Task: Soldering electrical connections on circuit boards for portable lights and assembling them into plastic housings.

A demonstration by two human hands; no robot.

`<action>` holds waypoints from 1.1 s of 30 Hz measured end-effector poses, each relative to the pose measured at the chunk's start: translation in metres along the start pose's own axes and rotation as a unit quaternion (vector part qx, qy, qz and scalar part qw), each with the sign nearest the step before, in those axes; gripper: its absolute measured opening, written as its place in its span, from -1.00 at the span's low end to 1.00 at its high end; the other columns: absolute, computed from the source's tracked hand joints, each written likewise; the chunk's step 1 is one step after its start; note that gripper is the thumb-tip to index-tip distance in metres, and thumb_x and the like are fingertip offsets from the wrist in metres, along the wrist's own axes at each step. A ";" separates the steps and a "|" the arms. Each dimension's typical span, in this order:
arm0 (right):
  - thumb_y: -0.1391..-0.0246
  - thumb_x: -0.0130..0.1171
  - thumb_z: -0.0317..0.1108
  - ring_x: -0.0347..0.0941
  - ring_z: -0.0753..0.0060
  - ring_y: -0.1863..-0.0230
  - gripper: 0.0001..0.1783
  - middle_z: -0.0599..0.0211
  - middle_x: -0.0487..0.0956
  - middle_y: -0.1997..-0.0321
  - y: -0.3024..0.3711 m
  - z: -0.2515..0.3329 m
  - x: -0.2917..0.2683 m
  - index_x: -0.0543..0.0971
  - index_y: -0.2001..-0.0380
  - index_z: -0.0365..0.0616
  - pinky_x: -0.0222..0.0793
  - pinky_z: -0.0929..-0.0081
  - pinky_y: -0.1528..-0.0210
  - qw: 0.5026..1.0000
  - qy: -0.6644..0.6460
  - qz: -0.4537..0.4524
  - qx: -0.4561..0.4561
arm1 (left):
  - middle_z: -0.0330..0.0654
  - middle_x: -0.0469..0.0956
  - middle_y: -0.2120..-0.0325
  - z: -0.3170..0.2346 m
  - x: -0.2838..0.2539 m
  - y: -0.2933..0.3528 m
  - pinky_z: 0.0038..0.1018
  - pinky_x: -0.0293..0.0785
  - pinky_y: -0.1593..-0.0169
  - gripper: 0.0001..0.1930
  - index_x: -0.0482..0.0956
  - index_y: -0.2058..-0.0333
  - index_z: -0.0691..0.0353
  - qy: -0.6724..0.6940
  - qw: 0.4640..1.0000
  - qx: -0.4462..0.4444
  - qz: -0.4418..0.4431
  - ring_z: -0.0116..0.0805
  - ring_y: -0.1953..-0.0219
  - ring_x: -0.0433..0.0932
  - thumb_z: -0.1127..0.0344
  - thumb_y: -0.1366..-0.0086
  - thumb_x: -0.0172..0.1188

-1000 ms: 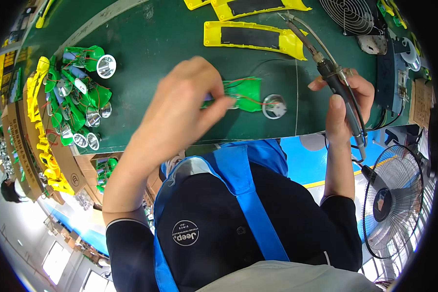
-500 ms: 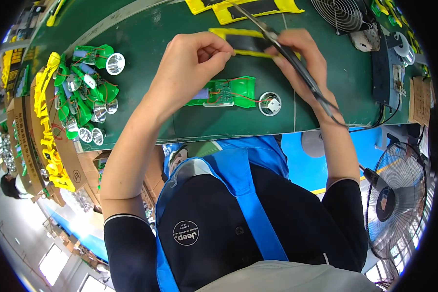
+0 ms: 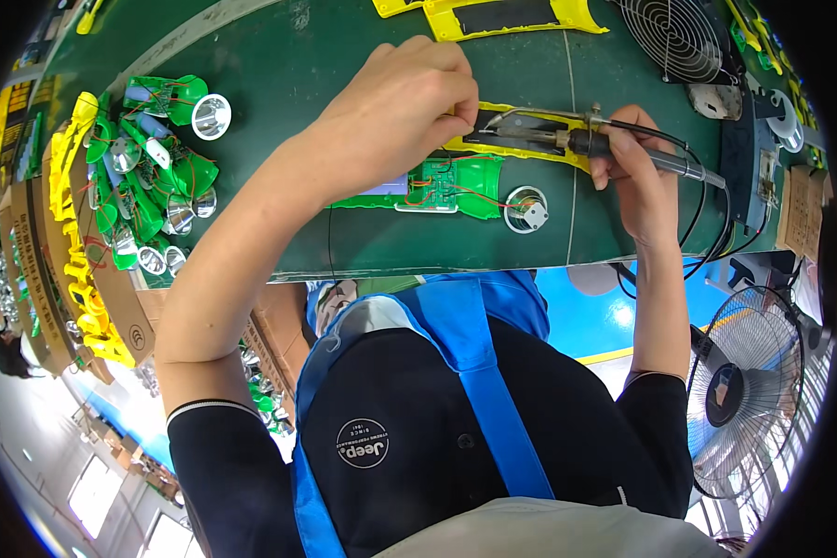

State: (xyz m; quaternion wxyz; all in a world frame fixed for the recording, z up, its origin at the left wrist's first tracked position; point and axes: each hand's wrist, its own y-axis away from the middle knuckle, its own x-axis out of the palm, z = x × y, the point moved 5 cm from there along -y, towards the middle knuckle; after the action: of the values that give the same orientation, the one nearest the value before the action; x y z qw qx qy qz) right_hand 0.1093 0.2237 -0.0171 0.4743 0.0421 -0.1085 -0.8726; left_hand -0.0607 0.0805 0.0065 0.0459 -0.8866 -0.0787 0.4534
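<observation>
Head view: a green counter (image 3: 344,237) is seen from above, and the green circuit board assembly (image 3: 437,186) lying on it near its front edge is taken as the landmark. Just above the board, the left hand (image 3: 409,107) is clenched with its fingertips pinched together over a yellow housing strip (image 3: 516,149); whatever fine thing is pinched cannot be made out. To the right of the board, a soldering iron (image 3: 586,139) is grasped in the right hand (image 3: 637,177), fingers wrapped around its dark handle, and its metal tip is pointed left toward the pinched fingertips, above the board's upper right corner. A black cable (image 3: 707,219) is trailed from the iron's handle toward the right edge of the counter. Just right of the board, touching its red wires, a small round silver reflector (image 3: 527,209) is laid. Well to the left of the board, a heap of green parts and silver reflectors (image 3: 153,172) is piled, and beyond it a row of yellow housings (image 3: 70,242) is stacked along the counter's left side. Far up and right of the board, a round wire-guarded fan (image 3: 676,37) is set on the counter.
</observation>
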 end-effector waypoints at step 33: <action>-0.09 0.00 -0.21 0.39 0.45 0.50 -0.68 0.16 0.46 0.49 0.014 -0.015 -0.003 0.31 0.28 -0.29 0.32 0.57 0.40 0.989 -0.067 -0.071 -0.111 | -0.28 0.43 0.46 -0.004 0.002 -0.001 -0.37 0.19 0.16 -0.98 0.52 0.57 0.18 -0.071 0.997 0.025 -0.003 -0.34 0.27 0.41 0.42 0.03 0.18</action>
State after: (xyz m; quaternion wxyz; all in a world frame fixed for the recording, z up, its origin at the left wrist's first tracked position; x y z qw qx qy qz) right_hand 0.1246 0.2165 -0.0283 0.4041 -0.0617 -0.0390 -0.9118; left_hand -0.0565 0.0818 0.0078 0.0638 -0.8505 -0.0730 0.5170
